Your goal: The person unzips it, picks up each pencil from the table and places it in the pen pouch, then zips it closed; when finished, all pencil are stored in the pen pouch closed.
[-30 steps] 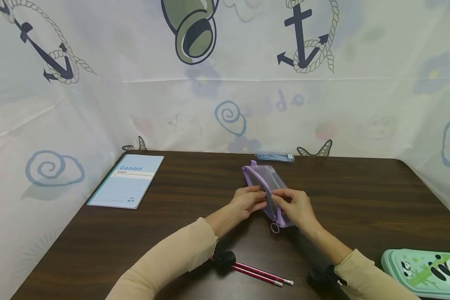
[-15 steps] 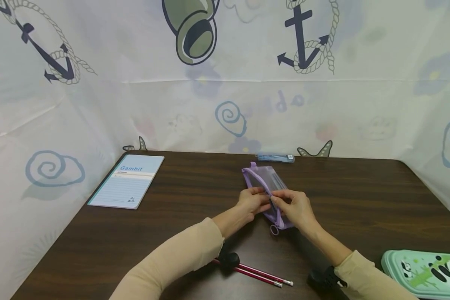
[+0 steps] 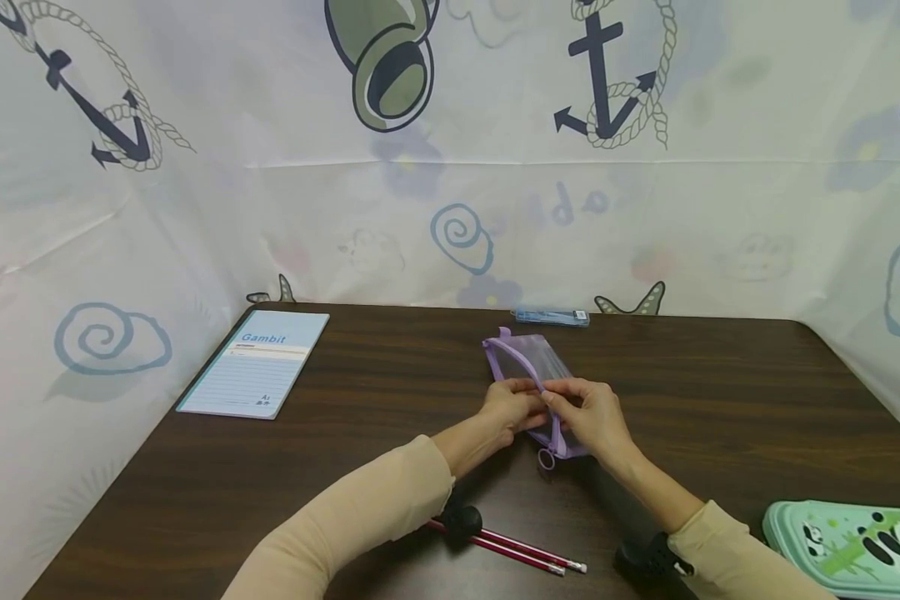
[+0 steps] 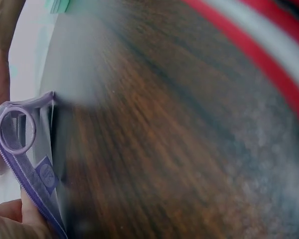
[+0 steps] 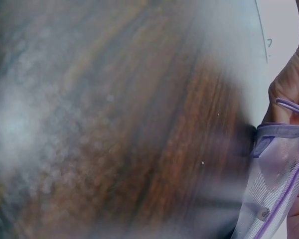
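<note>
A purple mesh pencil pouch point(image 3: 537, 354) with a zipper and a ring pull point(image 3: 546, 459) lies near the table's middle, between both hands. My left hand point(image 3: 508, 412) grips its left side, fingertips at the zipper edge. From the other side my right hand point(image 3: 591, 414) pinches the zipper edge between thumb and forefinger. The fingertips of both hands nearly meet there. Through the mesh, long thin contents show faintly. In the left wrist view the ring pull and a small purple label point(image 4: 46, 175) are close up. The right wrist view shows the pouch's mesh side point(image 5: 269, 191).
Two red pencils point(image 3: 521, 550) lie in front, partly under the left wrist's camera point(image 3: 463, 522). A blue notebook point(image 3: 258, 362) lies at left. At the back edge is a blue slim packet point(image 3: 551, 317). A green panda pencil case point(image 3: 843, 542) sits at right.
My left hand has shifted slightly right along the pouch, closer to the right hand. The gap at the zipper between the hands has narrowed. My right hand has barely moved.
</note>
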{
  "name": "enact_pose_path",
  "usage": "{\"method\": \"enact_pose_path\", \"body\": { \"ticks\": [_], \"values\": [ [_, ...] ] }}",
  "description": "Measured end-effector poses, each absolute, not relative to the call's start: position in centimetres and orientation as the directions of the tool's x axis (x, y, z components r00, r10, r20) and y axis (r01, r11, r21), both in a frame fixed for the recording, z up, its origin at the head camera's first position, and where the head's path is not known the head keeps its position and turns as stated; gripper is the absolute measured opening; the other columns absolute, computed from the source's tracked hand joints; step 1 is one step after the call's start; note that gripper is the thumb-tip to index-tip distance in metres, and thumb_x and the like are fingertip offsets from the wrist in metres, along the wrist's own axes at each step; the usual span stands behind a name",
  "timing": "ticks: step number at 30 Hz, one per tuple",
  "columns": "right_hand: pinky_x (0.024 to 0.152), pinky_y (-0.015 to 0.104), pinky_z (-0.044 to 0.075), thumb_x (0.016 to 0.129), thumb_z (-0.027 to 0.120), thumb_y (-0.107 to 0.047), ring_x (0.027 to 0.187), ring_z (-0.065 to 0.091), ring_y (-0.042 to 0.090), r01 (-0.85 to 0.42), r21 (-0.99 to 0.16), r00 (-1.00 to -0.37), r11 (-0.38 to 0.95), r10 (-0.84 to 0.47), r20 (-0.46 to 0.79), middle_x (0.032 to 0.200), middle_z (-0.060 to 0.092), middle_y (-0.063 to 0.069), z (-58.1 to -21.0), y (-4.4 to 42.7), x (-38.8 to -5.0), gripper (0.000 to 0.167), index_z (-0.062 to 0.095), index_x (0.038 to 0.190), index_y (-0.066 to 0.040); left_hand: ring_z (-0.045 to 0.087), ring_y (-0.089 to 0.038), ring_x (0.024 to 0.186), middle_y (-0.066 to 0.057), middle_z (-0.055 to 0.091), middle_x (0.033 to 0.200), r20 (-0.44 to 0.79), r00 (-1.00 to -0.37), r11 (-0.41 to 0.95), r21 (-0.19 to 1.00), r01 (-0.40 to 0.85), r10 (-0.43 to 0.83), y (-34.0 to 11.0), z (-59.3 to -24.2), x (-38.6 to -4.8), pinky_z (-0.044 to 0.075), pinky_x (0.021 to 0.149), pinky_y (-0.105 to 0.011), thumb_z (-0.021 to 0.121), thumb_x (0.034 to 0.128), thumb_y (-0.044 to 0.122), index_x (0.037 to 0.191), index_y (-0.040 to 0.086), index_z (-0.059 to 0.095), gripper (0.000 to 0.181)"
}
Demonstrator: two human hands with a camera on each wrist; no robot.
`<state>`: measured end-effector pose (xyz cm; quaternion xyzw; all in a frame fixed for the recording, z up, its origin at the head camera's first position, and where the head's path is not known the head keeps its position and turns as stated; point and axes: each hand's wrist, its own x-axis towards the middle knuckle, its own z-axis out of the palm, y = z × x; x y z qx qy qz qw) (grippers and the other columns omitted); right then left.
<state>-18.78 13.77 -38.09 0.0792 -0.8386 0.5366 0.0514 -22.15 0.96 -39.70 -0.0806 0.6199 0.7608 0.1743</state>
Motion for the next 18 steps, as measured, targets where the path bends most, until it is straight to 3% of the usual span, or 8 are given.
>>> {"method": "enact_pose_path", "body": {
  "ticks": [7, 11, 13, 18],
  "values": [
    [0.051, 0.019, 0.05, 0.088, 0.065, -0.009, 0.059, 0.055, 0.006, -0.193, -0.875, -0.98, 0.444, -0.052, 0.19, 0.083, 0.068, 0.015, -38.4, 14.1, -18.8, 0.019, 0.07, 0.102, 0.003, 0.064, -0.023, 0.096, -0.022, 0.058, 0.12, -0.338, -0.918, -0.178, 0.91, -0.376, 0.209, 0.3, -39.8, -22.1, 0.054, 0.087, -0.035, 0.058, 0.0867, -0.009, 0.127, -0.01, 0.048, 0.042],
    [0.05, 0.018, 0.049, 0.088, 0.065, -0.008, 0.056, 0.054, 0.007, -0.188, -0.868, -0.979, 0.459, -0.022, 0.2, 0.077, 0.066, 0.013, -38.5, 14.5, -19.0, 0.018, 0.07, 0.102, 0.002, 0.064, -0.022, 0.1, -0.022, 0.058, 0.121, -0.338, -0.862, -0.128, 0.903, -0.41, 0.378, -1.7, -39.4, -22.1, 0.051, 0.093, -0.034, 0.055, 0.0915, -0.004, 0.129, -0.009, 0.047, 0.039],
    [0.05, 0.018, 0.048, 0.088, 0.066, -0.008, 0.056, 0.054, 0.007, -0.192, -0.865, -0.978, 0.464, -0.013, 0.21, 0.078, 0.067, 0.013, -38.5, 14.7, -19.0, 0.017, 0.07, 0.101, 0.002, 0.064, -0.019, 0.097, -0.016, 0.063, 0.114, -0.354, -0.773, -0.038, 0.898, -0.437, 0.526, -3.0, -39.1, -22.0, 0.05, 0.094, -0.034, 0.053, 0.0936, -0.002, 0.128, -0.008, 0.049, 0.035],
    [0.049, 0.018, 0.048, 0.088, 0.066, -0.009, 0.054, 0.054, 0.008, -0.198, -0.868, -0.976, 0.456, -0.012, 0.217, 0.078, 0.067, 0.013, -38.4, 15.0, -19.1, 0.017, 0.071, 0.1, 0.002, 0.064, -0.015, 0.095, -0.005, 0.068, 0.102, -0.439, -0.412, 0.302, 0.884, -0.358, 0.799, -6.2, -38.5, -21.0, 0.051, 0.093, -0.034, 0.052, 0.0946, 0.001, 0.123, -0.007, 0.054, 0.03]
  ]
}}
